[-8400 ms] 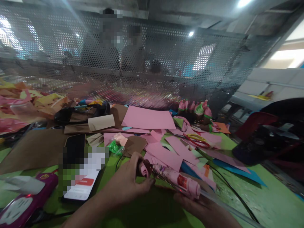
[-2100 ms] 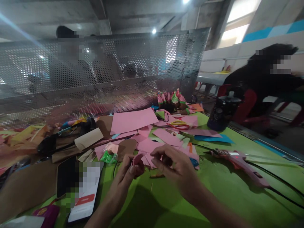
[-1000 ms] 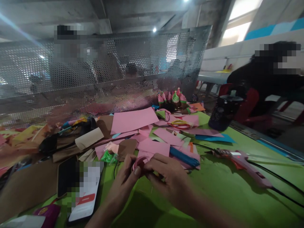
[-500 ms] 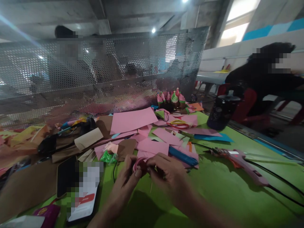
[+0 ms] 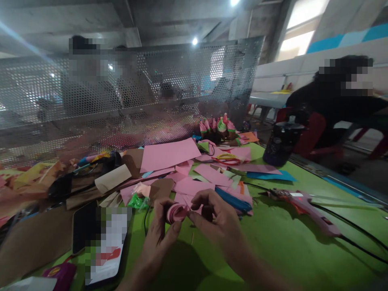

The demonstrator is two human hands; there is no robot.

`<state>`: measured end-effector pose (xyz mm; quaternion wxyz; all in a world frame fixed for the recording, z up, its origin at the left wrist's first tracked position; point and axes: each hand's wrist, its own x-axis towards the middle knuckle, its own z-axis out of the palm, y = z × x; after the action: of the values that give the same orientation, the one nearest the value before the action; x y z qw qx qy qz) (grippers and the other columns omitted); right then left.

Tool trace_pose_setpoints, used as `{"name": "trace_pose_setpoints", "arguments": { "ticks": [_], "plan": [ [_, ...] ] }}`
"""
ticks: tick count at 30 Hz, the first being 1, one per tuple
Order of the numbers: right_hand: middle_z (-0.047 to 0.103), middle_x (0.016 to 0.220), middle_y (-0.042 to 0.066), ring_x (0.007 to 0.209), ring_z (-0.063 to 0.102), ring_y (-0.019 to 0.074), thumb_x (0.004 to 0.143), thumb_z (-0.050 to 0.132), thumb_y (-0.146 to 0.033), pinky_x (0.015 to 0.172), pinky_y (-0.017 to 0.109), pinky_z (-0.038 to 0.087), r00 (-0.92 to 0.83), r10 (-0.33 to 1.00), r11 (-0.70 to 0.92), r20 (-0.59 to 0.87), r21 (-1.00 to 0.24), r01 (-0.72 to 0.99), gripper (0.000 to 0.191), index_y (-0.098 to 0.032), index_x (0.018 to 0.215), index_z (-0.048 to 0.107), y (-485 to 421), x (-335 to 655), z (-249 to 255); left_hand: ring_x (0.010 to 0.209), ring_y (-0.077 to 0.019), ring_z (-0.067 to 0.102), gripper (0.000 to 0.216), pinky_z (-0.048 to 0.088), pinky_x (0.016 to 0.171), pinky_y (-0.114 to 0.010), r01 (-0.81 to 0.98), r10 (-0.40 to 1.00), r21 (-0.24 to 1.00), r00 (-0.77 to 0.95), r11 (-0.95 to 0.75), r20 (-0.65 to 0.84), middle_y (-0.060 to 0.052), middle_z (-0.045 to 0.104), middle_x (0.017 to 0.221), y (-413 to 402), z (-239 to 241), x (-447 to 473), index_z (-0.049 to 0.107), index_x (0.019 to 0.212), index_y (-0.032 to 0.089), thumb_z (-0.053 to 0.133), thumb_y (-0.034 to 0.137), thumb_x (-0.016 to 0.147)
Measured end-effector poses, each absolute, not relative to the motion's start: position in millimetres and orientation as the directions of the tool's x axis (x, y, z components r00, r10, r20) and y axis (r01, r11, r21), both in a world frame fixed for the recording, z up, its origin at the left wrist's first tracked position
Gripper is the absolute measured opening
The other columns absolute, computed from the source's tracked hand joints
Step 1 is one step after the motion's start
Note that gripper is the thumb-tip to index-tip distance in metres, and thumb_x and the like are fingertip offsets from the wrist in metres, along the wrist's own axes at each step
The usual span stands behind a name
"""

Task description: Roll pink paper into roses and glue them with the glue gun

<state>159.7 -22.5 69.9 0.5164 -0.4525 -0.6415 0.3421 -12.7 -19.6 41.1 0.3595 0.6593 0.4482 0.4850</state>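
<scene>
A pink paper coil [image 5: 175, 213], wound in layers around a hollow middle, is held just above the green table. My left hand [image 5: 162, 230] is closed around its left side, thumb below and fingers behind. At the coil's right edge, my right hand [image 5: 216, 224] pinches a pointed end of the paper between thumb and index finger, its other fingers curled. Pink paper sheets [image 5: 194, 186] lie just beyond the hands. A blue rolled item [image 5: 233, 200] rests behind my right hand, and a small bag with green pieces [image 5: 138, 200] sits to the left.
A pink glue gun [image 5: 318, 216] with a black cable lies at right, near a dark bottle [image 5: 282, 141]. Scissors [image 5: 226, 159] rest on paper before several cupcake-like paper crafts [image 5: 222, 126]. Phones [image 5: 109, 250] lie at left. A perforated metal panel [image 5: 182, 93] stands behind; people sit beyond.
The coil has turned so its hollow middle shows more. My right fingers have shifted slightly and spread from it, now pinching its edge. My left hand still holds it.
</scene>
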Motion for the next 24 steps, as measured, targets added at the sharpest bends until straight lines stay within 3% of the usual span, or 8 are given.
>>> {"name": "trace_pose_setpoints", "arguments": {
  "ticks": [5, 8, 14, 24],
  "plan": [
    [0.058, 0.071, -0.002, 0.061, 0.048, 0.0114, 0.087, 0.065, -0.024, 0.052, 0.022, 0.035, -0.082, 0.935, 0.353, 0.345, -0.880, 0.316, 0.011, -0.019, 0.079, 0.060, -21.7, 162.2, 72.8, 0.092, -0.0232, 0.055, 0.031, 0.047, 0.082, -0.035, 0.311, 0.933, 0.881, 0.074, -0.358, 0.353, -0.003, 0.055, 0.100, -21.7, 39.2, -12.0, 0.050, 0.109, 0.024, 0.053, 0.048, 0.089],
    [0.059, 0.071, -0.001, 0.060, 0.049, 0.0113, 0.087, 0.066, -0.025, 0.053, 0.022, 0.034, -0.099, 0.930, 0.364, 0.353, -0.852, 0.377, 0.014, -0.018, 0.076, 0.062, -21.8, 160.3, 75.9, 0.094, -0.0237, 0.057, 0.029, 0.047, 0.084, -0.037, 0.348, 0.922, 0.854, 0.130, -0.387, 0.365, -0.004, 0.055, 0.102, -22.5, 38.4, -13.3, 0.048, 0.110, 0.024, 0.052, 0.044, 0.090],
    [0.059, 0.070, -0.002, 0.060, 0.050, 0.0112, 0.077, 0.066, -0.004, 0.055, 0.022, 0.035, -0.101, 0.879, 0.454, 0.465, -0.757, 0.469, 0.015, -0.018, 0.073, 0.061, -20.6, 155.2, 74.3, 0.098, -0.0260, 0.060, 0.028, 0.048, 0.087, -0.039, 0.422, 0.910, 0.809, 0.130, -0.410, 0.393, -0.006, 0.059, 0.104, -22.4, 39.2, -15.5, 0.050, 0.110, 0.024, 0.056, 0.040, 0.088],
    [0.063, 0.078, 0.000, 0.066, 0.054, 0.0135, 0.074, 0.059, 0.002, 0.059, 0.023, 0.036, -0.111, 0.771, 0.586, 0.627, -0.630, 0.511, 0.022, -0.019, 0.079, 0.059, -25.8, 154.7, 74.8, 0.105, -0.0288, 0.059, 0.033, 0.048, 0.091, -0.041, 0.385, 0.913, 0.829, 0.135, -0.405, 0.384, -0.007, 0.060, 0.107, -25.8, 39.1, -12.8, 0.052, 0.111, 0.024, 0.058, 0.045, 0.086]
  ]
}}
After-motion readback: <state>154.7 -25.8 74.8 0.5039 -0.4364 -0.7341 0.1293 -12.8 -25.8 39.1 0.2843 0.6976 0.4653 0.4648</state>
